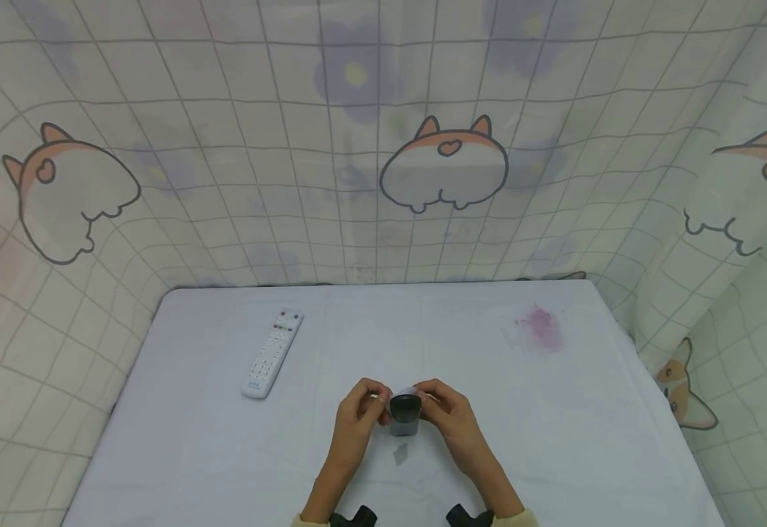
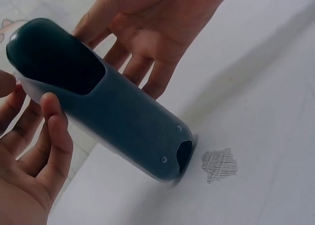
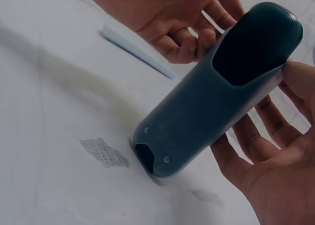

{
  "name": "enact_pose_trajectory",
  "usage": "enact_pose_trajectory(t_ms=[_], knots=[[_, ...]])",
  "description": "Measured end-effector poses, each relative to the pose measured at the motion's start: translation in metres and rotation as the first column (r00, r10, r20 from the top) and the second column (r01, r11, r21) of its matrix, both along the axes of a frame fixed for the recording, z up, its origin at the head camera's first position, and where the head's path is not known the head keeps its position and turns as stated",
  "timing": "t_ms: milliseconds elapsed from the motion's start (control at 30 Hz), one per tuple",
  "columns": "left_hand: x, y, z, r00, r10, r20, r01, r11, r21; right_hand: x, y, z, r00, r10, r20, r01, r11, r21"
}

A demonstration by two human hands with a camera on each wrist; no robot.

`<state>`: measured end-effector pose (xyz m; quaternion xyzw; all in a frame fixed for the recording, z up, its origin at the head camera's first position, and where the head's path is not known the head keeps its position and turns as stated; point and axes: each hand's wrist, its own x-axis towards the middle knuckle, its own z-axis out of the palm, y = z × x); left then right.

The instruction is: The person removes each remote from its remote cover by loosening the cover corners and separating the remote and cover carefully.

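A tall grey-blue case (image 1: 404,424) with a glossy dark top stands in front of me, its base appearing to meet the white cloth. Two small round studs and a dark notch show near its bottom in both wrist views. My left hand (image 1: 355,420) holds it near the top from the left, with bent fingertips (image 2: 53,107) against the side. From the right, my right hand (image 1: 454,423) grips the upper part between thumb and fingers. The exact kind of the case (image 3: 197,112) is unclear.
A white remote control (image 1: 273,354) lies to the left on the white-covered table (image 1: 179,439). A pink stain (image 1: 541,327) marks the cloth at the back right. Near the case is a hatched dark patch (image 2: 219,165). A patterned curtain (image 1: 265,161) encloses the table's back and sides.
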<state>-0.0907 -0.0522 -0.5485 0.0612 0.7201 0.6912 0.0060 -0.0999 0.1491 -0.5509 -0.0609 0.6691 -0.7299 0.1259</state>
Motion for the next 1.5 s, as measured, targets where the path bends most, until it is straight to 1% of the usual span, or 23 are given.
enact_pose_trajectory(t_ms=[33,133,267,367,467,567,700,800,1000,1167,1267,1400,1500], knots=[[-0.001,-0.001,0.000,1.000,-0.017,0.014,0.017,1.000,0.000,0.000,0.001,0.000,1.000,0.004,-0.003,-0.004,1.000,-0.002],[-0.004,-0.007,0.000,0.995,-0.095,0.044,0.095,0.995,0.005,-0.001,0.003,0.001,1.000,0.019,-0.005,-0.019,1.000,0.007],[-0.009,-0.015,-0.002,0.978,-0.196,0.067,0.198,0.980,-0.010,-0.001,0.005,0.002,0.999,0.036,0.005,-0.036,0.999,0.033],[-0.011,-0.018,-0.002,0.967,-0.237,0.090,0.238,0.971,-0.009,-0.001,0.006,0.002,0.999,0.042,0.007,-0.042,0.998,0.048],[-0.012,-0.018,-0.002,0.963,-0.250,0.103,0.250,0.968,0.011,0.000,0.006,0.002,0.999,0.040,0.007,-0.041,0.998,0.049],[-0.012,-0.016,-0.002,0.968,-0.230,0.099,0.230,0.973,0.012,0.001,0.006,0.001,1.000,0.028,-0.001,-0.028,0.998,0.049],[-0.013,-0.011,-0.002,0.980,-0.176,0.093,0.178,0.984,-0.009,0.001,0.003,-0.001,1.000,-0.011,-0.017,0.012,0.999,0.053],[-0.013,-0.008,-0.004,0.986,-0.136,0.101,0.139,0.990,-0.021,0.001,0.000,-0.003,0.998,-0.053,-0.015,0.054,0.997,0.060],[-0.012,0.000,-0.005,0.993,-0.044,0.111,0.047,0.999,-0.021,0.000,-0.007,-0.004,0.989,-0.148,0.019,0.146,0.985,0.090],[-0.011,0.008,-0.005,0.993,0.035,0.113,-0.034,0.999,-0.012,0.001,-0.013,-0.005,0.978,-0.207,-0.006,0.207,0.973,0.099],[-0.010,0.011,-0.008,0.988,0.057,0.141,-0.056,0.998,-0.012,0.003,-0.014,-0.008,0.972,-0.233,-0.006,0.232,0.964,0.134],[-0.008,0.013,-0.013,0.982,0.061,0.177,-0.059,0.998,-0.013,0.005,-0.015,-0.009,0.968,-0.251,0.000,0.247,0.954,0.169],[-0.008,0.013,-0.013,0.986,0.051,0.157,-0.052,0.999,0.002,0.005,-0.015,-0.009,0.967,-0.255,-0.027,0.256,0.954,0.155]])
